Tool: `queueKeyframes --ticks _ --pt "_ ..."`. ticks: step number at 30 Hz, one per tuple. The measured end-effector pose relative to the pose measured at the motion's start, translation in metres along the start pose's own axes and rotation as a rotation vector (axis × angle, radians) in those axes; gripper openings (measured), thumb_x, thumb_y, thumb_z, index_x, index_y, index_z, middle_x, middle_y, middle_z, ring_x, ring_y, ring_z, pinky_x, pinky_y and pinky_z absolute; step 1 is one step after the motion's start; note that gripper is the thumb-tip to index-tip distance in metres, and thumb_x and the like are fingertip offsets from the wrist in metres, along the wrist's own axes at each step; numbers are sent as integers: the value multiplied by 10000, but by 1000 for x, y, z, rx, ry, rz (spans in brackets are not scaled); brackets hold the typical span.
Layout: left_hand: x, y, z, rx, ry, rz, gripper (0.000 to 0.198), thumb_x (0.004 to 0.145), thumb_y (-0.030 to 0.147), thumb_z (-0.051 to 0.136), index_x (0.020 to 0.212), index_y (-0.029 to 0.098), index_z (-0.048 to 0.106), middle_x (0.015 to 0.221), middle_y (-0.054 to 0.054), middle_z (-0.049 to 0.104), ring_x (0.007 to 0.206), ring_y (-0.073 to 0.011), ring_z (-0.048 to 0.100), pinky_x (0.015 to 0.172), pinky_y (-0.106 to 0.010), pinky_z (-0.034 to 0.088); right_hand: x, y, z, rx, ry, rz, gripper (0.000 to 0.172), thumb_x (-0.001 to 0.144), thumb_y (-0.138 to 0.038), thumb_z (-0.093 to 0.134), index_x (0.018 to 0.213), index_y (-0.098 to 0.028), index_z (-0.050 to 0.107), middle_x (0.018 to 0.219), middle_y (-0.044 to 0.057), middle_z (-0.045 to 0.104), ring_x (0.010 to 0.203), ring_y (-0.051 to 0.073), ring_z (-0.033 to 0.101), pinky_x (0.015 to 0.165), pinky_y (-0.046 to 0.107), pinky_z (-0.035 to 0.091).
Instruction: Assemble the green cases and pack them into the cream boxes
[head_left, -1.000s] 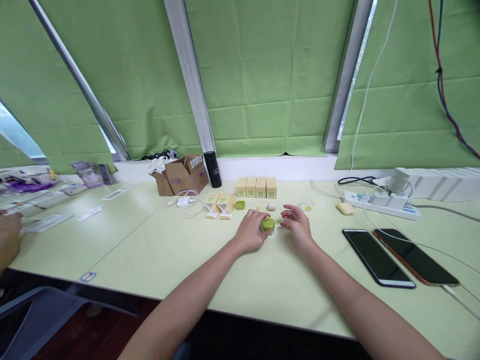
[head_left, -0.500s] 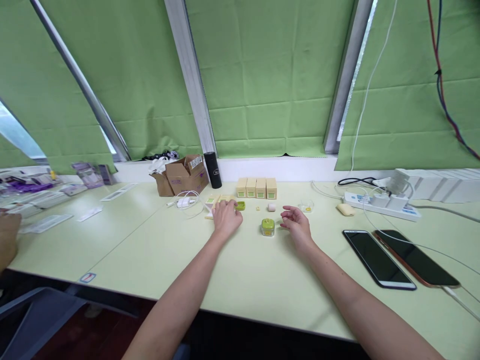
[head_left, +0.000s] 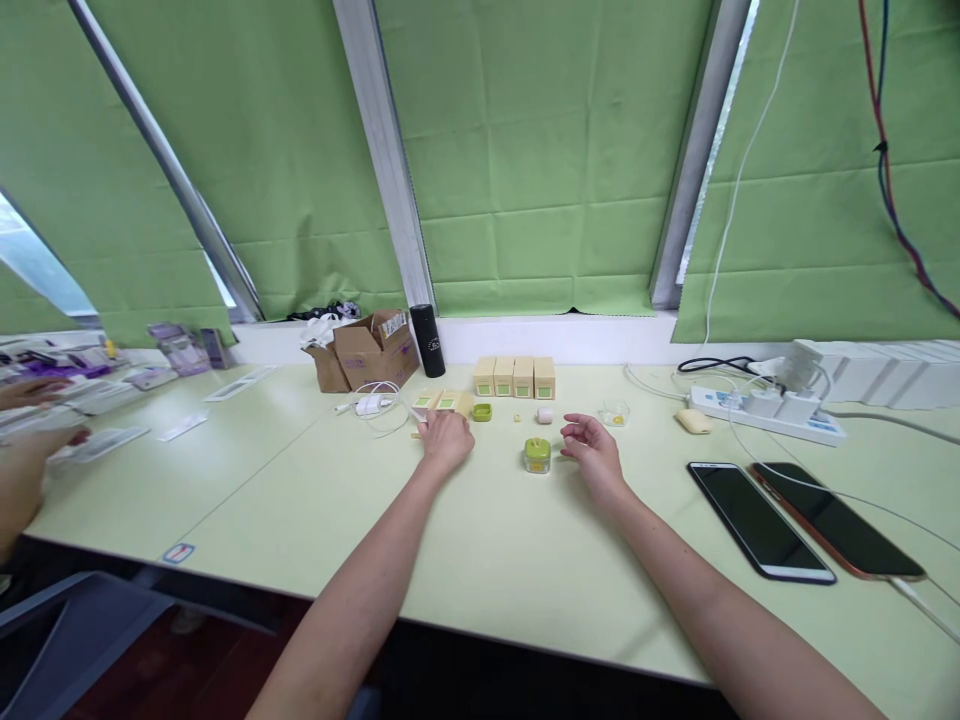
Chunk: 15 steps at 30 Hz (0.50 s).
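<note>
My left hand (head_left: 444, 440) rests knuckles up on the lower part of two open cream boxes (head_left: 436, 402), fingers curled down over one of them. A small jar with a green lid (head_left: 537, 455) stands on the pale green table (head_left: 300, 500) between my hands. To the jar's right, my right hand (head_left: 592, 452) hovers with fingers loosely apart, holding nothing and not touching the jar. Beyond the jar lie a loose green lid (head_left: 481, 411), a small pink piece (head_left: 544, 414) and a clear dish (head_left: 613, 414).
A row of several cream boxes (head_left: 514, 377) stands near the sill, with a black cylinder (head_left: 427, 340) and a cardboard box (head_left: 367, 352) to its left. Two phones (head_left: 757, 518) and a power strip (head_left: 765, 410) lie at the right. Another person's hand (head_left: 30, 470) works at the far left.
My left hand let go of the green-lidded jar and moved up and left onto the open cream boxes. The jar stays upright in place. My right hand barely moved.
</note>
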<state>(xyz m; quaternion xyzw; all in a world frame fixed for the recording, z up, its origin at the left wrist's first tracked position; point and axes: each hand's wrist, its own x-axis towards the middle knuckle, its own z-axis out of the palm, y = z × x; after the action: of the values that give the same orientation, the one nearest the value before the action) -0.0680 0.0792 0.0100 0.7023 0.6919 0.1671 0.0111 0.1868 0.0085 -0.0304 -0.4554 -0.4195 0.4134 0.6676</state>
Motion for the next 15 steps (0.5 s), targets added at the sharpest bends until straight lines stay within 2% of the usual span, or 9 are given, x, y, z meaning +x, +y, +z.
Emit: queueKeyframes --ticks 7,15 --pt "-2 3 -2 -25 21 29 246 854 127 494 826 170 734 1167 -200 712 1201 -419 496 927 -543 405 -3 -1 2 -50 -36 -26 385 665 -309 678 1043 -238 683 935 39 652 898 223 602 745 385 560" --pt "-9 10 -5 -55 199 147 322 900 116 455 965 210 755 1179 -166 704 1172 -387 452 930 -543 369 -2 -1 1 -99 -29 -66 376 693 -332 685 1059 -242 685 930 39 667 915 238 616 798 411 547"
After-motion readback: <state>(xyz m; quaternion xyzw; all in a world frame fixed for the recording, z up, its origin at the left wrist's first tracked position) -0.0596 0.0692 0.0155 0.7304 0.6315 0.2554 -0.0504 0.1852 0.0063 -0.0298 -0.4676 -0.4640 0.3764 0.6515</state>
